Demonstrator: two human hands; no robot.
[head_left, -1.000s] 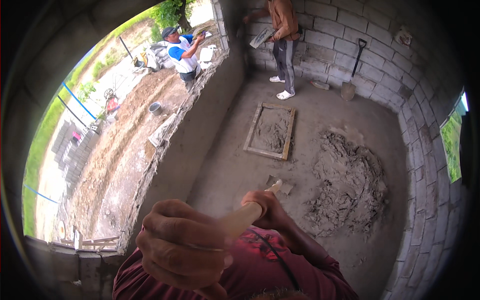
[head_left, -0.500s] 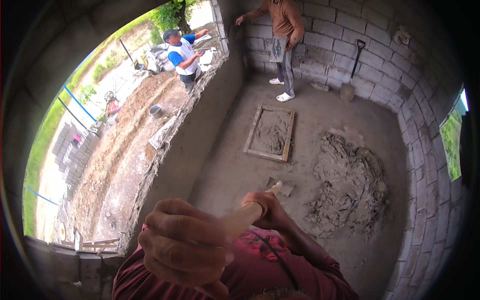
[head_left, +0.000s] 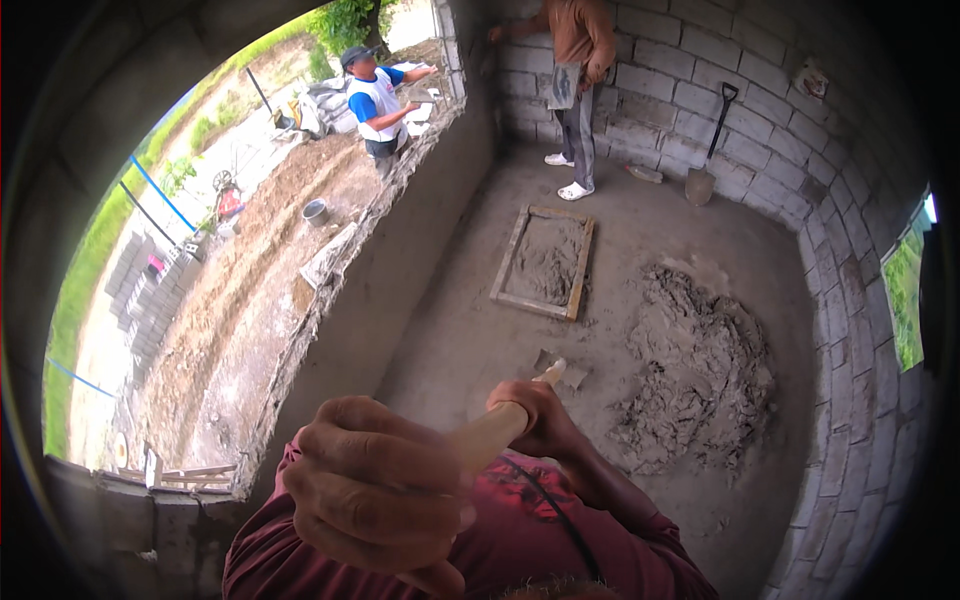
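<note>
Change: compared with one second ago, the flat board (head_left: 564, 87) of the co-worker in brown (head_left: 580, 40) hangs downward instead of pointing outward, and the person outside (head_left: 375, 100) stretches both arms forward; the two hands on the handle look almost unmoved.
Left hand (head_left: 385, 485): nearest to the camera, its fingers curl around the upper end of the pale handle (head_left: 490, 438).
Right hand (head_left: 540, 418): farther down, its fingers wrap around the same handle.
Handle axis: it runs away from the chest, forward and somewhat to the right; the right hand is nearer to the blade.
Blade (head_left: 574, 376): grey, down at the floor (head_left: 440, 350), beyond the right fingers.
Mortar heap (head_left: 700, 370): to the right of the blade.
Low wall (head_left: 420, 230): it limits the left side.
Wooden frame (head_left: 583, 268): flat, ahead of the blade, with mortar inside.
Far end: the co-worker stands behind the frame; a shovel (head_left: 700, 185) leans against the block wall (head_left: 850, 310).
</note>
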